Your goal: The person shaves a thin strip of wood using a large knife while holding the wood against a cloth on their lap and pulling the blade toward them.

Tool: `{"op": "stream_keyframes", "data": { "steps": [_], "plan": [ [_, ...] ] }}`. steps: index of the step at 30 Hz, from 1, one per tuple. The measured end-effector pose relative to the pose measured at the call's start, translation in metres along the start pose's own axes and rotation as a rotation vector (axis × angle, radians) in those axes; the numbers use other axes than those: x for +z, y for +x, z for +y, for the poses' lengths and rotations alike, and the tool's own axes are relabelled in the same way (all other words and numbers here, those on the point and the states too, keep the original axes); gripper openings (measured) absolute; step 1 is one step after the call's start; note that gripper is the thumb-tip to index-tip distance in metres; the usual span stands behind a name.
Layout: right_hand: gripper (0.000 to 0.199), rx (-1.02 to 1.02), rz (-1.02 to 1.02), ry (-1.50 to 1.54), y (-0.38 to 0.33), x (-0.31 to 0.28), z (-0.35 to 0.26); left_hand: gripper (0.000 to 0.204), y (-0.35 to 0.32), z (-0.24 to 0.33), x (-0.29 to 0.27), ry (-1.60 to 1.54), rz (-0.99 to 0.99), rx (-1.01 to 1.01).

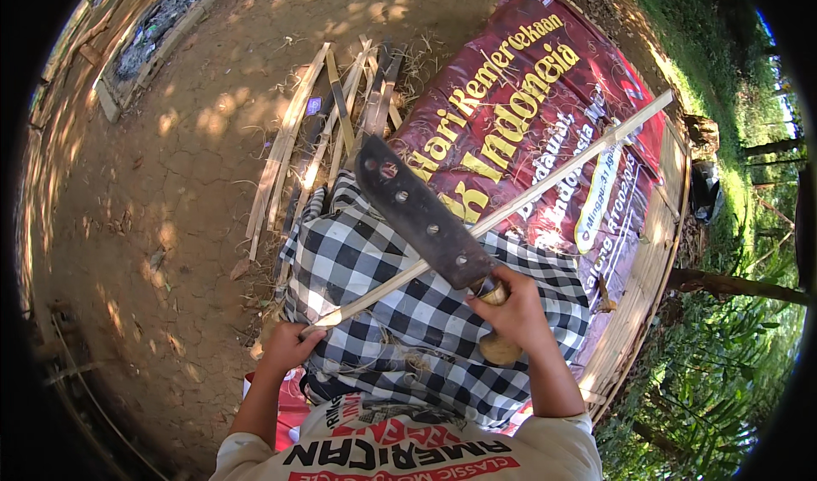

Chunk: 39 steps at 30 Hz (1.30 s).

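Note:
My left hand [289, 346] is closed around the near end of a long, pale bamboo strip [579, 163]. The strip slants up to the right across my lap, and its far end lies over the red banner. In my right hand [521, 309] is a machete [417, 213], gripped by its wooden handle, whose rounded butt shows below my fingers. Its broad, dark blade points up and to the left and crosses over the strip; whether the two touch I cannot tell. Beneath both, a black-and-white checkered cloth [366, 255] covers my legs, with thin shavings on it.
Several split bamboo pieces [288, 153] lie on the dirt ground ahead, left of the banner. The printed red banner [519, 72] is spread over a bamboo platform [634, 328] on the right. A framed bed of ashes [157, 34] sits far left. Greenery [706, 379] borders the right.

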State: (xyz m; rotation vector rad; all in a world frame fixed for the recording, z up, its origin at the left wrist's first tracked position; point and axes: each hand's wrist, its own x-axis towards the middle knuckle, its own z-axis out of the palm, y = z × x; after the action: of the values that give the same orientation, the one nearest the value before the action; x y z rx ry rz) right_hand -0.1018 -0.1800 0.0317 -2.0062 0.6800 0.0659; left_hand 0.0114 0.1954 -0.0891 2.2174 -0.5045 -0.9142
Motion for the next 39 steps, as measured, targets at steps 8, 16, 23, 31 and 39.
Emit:
{"op": "stream_keyframes", "data": {
  "steps": [8,16,23,31,39],
  "plan": [
    [0.017,0.086,0.171,0.081,0.013,-0.011,0.033,0.045,0.007,0.013,-0.007,-0.001,-0.052,-0.020],
    [0.024,-0.084,-0.031,-0.078,-0.013,0.026,0.006,0.045,0.004,-0.001,0.001,-0.069,-0.037,-0.026],
    [0.025,0.019,0.370,-0.171,-0.001,0.002,0.013,0.048,0.009,-0.001,0.002,-0.039,-0.030,-0.014],
    [0.020,0.017,0.295,0.027,-0.009,-0.002,0.042,0.053,0.005,0.017,-0.009,-0.022,-0.049,-0.050],
    [0.022,-0.085,0.394,-0.203,-0.012,0.004,0.058,0.053,0.006,0.019,-0.005,0.047,-0.038,-0.051]
  ]
}}
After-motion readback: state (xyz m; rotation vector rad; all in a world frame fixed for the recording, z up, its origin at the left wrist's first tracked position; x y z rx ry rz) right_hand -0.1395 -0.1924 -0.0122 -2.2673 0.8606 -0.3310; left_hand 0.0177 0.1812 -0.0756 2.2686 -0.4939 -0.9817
